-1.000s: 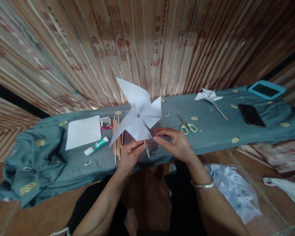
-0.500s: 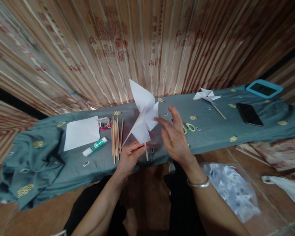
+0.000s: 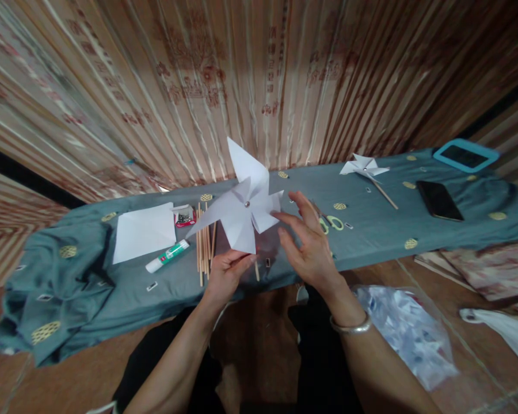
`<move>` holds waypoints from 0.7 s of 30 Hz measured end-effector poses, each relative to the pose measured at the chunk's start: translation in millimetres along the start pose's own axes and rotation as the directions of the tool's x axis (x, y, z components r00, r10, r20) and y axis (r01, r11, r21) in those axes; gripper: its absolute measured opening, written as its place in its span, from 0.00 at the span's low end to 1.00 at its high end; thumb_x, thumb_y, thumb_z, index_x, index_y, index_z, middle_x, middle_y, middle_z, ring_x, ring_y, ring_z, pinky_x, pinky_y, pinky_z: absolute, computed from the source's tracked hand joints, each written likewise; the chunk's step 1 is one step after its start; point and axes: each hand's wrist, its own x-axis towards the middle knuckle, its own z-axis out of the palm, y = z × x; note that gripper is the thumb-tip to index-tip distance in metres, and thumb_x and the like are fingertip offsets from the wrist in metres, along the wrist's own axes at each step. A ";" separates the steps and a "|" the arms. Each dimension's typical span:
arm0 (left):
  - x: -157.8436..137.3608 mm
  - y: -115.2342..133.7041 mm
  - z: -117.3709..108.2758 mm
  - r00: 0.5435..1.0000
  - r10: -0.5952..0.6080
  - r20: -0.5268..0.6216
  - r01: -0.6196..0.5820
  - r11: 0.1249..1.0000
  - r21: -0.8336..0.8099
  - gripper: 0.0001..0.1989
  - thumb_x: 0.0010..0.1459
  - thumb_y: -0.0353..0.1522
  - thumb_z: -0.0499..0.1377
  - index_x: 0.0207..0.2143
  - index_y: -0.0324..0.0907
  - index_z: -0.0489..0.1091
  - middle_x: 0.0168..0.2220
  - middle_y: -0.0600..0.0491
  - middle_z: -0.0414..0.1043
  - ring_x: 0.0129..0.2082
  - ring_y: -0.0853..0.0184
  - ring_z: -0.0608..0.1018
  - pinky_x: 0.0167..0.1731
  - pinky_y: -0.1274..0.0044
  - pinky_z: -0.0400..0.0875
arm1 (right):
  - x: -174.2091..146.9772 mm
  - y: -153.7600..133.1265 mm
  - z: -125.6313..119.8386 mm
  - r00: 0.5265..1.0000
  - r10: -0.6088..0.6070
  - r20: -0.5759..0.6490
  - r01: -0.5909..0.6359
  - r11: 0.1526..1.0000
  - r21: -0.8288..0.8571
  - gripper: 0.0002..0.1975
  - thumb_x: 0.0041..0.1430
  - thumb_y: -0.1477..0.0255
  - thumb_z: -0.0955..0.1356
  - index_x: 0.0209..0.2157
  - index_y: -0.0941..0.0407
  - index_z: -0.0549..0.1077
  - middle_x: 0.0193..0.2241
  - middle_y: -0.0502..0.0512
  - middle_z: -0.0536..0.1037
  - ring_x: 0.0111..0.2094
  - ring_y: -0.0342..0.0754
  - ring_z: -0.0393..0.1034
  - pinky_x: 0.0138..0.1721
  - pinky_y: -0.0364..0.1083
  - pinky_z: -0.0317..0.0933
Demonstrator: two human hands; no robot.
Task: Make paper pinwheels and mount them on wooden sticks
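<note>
My left hand (image 3: 228, 275) is closed around the wooden stick of a white paper pinwheel (image 3: 237, 217), held above the middle of the table. A round metal pin shows at the pinwheel's centre, its blades facing me. The stick's lower end pokes out below my fingers. Just right of the blades is my right hand (image 3: 308, 247), fingers spread and holding nothing; a fingertip is at the edge of the right blade, though whether it touches I cannot tell.
Wooden sticks (image 3: 205, 253), a red box of pins (image 3: 185, 217), a glue stick (image 3: 167, 256) and white paper (image 3: 143, 233) lie left. Scissors (image 3: 334, 223), another pinwheel (image 3: 365, 167), a phone (image 3: 439, 200) and a blue-framed tablet (image 3: 466, 155) lie right. A plastic bag (image 3: 408, 333) sits on the floor.
The pinwheel has turned to face me more squarely, so its pin now shows and one blade reaches left over the sticks. Both hands are nearly where they were.
</note>
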 end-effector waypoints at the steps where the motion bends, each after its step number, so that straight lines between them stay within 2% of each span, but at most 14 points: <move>1: 0.0 0.3 0.7 1.000 0.007 -0.006 -0.007 1.000 -0.003 0.11 0.42 0.36 0.69 0.30 0.42 0.82 0.32 0.50 0.82 0.33 0.64 0.79 0.37 0.76 0.72 | -0.1 -2.0 0.3 1.000 -0.005 0.005 0.005 1.000 0.007 0.15 0.64 0.74 0.62 0.50 0.56 0.72 0.64 0.64 0.60 0.68 0.55 0.47 0.64 0.59 0.54; 4: 0.0 1.0 2.9 0.999 0.041 -0.020 -0.041 0.999 0.001 0.10 0.43 0.35 0.68 0.30 0.42 0.82 0.33 0.50 0.82 0.35 0.64 0.79 0.40 0.75 0.72 | -0.4 -8.4 1.7 1.000 -0.016 0.015 0.016 0.999 0.029 0.15 0.64 0.74 0.62 0.50 0.56 0.72 0.63 0.63 0.61 0.68 0.55 0.49 0.64 0.59 0.52; 7: -0.1 1.1 3.8 0.999 0.043 -0.016 -0.043 0.999 -0.001 0.11 0.43 0.36 0.68 0.30 0.41 0.82 0.34 0.49 0.82 0.35 0.63 0.79 0.39 0.75 0.73 | -0.7 -11.6 2.8 1.000 0.005 -0.016 -0.004 0.999 0.052 0.17 0.63 0.73 0.63 0.53 0.55 0.69 0.63 0.63 0.63 0.66 0.54 0.53 0.63 0.58 0.54; 10: 0.6 0.9 0.9 0.999 0.023 -0.024 -0.024 1.000 -0.011 0.13 0.42 0.38 0.69 0.30 0.40 0.82 0.33 0.49 0.82 0.32 0.64 0.79 0.35 0.75 0.74 | -2.0 -10.5 2.6 0.987 0.088 -0.136 -0.079 0.994 0.071 0.20 0.62 0.70 0.65 0.55 0.56 0.67 0.61 0.64 0.66 0.62 0.53 0.60 0.58 0.55 0.61; 12: 1.5 1.1 -2.9 0.999 0.031 -0.038 -0.031 1.000 0.001 0.13 0.42 0.38 0.69 0.30 0.40 0.81 0.31 0.49 0.81 0.31 0.65 0.78 0.35 0.75 0.74 | -4.3 -9.0 2.2 0.975 0.171 -0.144 -0.160 0.984 0.079 0.16 0.62 0.66 0.66 0.50 0.57 0.71 0.54 0.64 0.73 0.55 0.53 0.68 0.52 0.52 0.66; 13: 2.0 1.3 -4.9 0.998 0.041 -0.047 -0.040 0.999 0.011 0.13 0.42 0.39 0.69 0.30 0.40 0.81 0.31 0.49 0.81 0.31 0.65 0.78 0.35 0.75 0.74 | -6.1 -8.3 2.5 0.975 0.211 -0.071 -0.204 0.975 0.085 0.15 0.61 0.64 0.66 0.46 0.57 0.74 0.48 0.63 0.77 0.48 0.53 0.72 0.48 0.50 0.67; 14: 2.5 1.7 -6.8 0.997 0.051 -0.055 -0.050 0.999 0.020 0.13 0.42 0.39 0.69 0.30 0.40 0.81 0.31 0.49 0.81 0.30 0.65 0.78 0.36 0.75 0.74 | -8.3 -7.8 3.4 0.968 0.245 0.056 -0.249 0.964 0.089 0.15 0.61 0.61 0.67 0.42 0.57 0.75 0.41 0.61 0.80 0.42 0.51 0.74 0.44 0.49 0.67; 15: 2.9 2.2 -8.3 0.996 0.057 -0.062 -0.056 0.998 0.025 0.13 0.43 0.39 0.69 0.30 0.40 0.81 0.32 0.49 0.82 0.31 0.65 0.79 0.36 0.75 0.74 | -10.8 -7.6 5.0 0.938 0.266 0.222 -0.292 0.952 0.093 0.16 0.60 0.59 0.68 0.40 0.57 0.76 0.36 0.58 0.81 0.36 0.49 0.74 0.40 0.48 0.66; 17: 3.5 3.2 -10.0 0.996 0.063 -0.069 -0.062 0.998 0.020 0.13 0.44 0.39 0.69 0.31 0.41 0.81 0.33 0.50 0.82 0.32 0.64 0.79 0.37 0.74 0.74 | -16.2 -8.0 10.5 0.802 0.254 0.541 -0.370 0.922 0.115 0.17 0.56 0.58 0.71 0.38 0.56 0.77 0.31 0.53 0.81 0.30 0.47 0.73 0.34 0.45 0.63; 18: 3.5 3.7 -10.1 0.996 0.062 -0.066 -0.061 0.998 0.010 0.14 0.44 0.40 0.69 0.32 0.41 0.81 0.33 0.50 0.82 0.33 0.63 0.79 0.38 0.73 0.74 | -18.6 -8.8 14.0 0.732 0.229 0.642 -0.404 0.904 0.138 0.15 0.55 0.59 0.72 0.37 0.56 0.78 0.29 0.52 0.80 0.29 0.45 0.73 0.32 0.43 0.62; 19: 3.4 4.2 -9.8 0.997 0.057 -0.056 -0.057 0.998 -0.003 0.15 0.44 0.40 0.69 0.33 0.41 0.81 0.33 0.50 0.82 0.33 0.63 0.80 0.39 0.73 0.75 | -20.7 -9.7 17.6 0.685 0.200 0.701 -0.429 0.888 0.165 0.12 0.55 0.61 0.71 0.34 0.56 0.78 0.27 0.50 0.80 0.28 0.44 0.72 0.30 0.42 0.59; 20: 3.1 4.7 -9.1 0.998 0.051 -0.046 -0.052 0.998 -0.019 0.16 0.43 0.40 0.70 0.34 0.40 0.81 0.33 0.50 0.81 0.34 0.63 0.80 0.40 0.72 0.75 | -22.3 -10.8 20.9 0.661 0.175 0.730 -0.444 0.875 0.192 0.09 0.57 0.64 0.71 0.30 0.56 0.77 0.25 0.48 0.78 0.26 0.43 0.70 0.29 0.41 0.57; 21: 2.7 5.2 -8.2 0.998 0.044 -0.038 -0.046 0.998 -0.038 0.16 0.42 0.39 0.70 0.34 0.40 0.81 0.33 0.50 0.81 0.34 0.62 0.80 0.40 0.72 0.75 | -23.3 -12.0 23.8 0.658 0.158 0.736 -0.449 0.867 0.215 0.10 0.58 0.67 0.70 0.26 0.56 0.76 0.22 0.47 0.76 0.25 0.41 0.68 0.27 0.40 0.54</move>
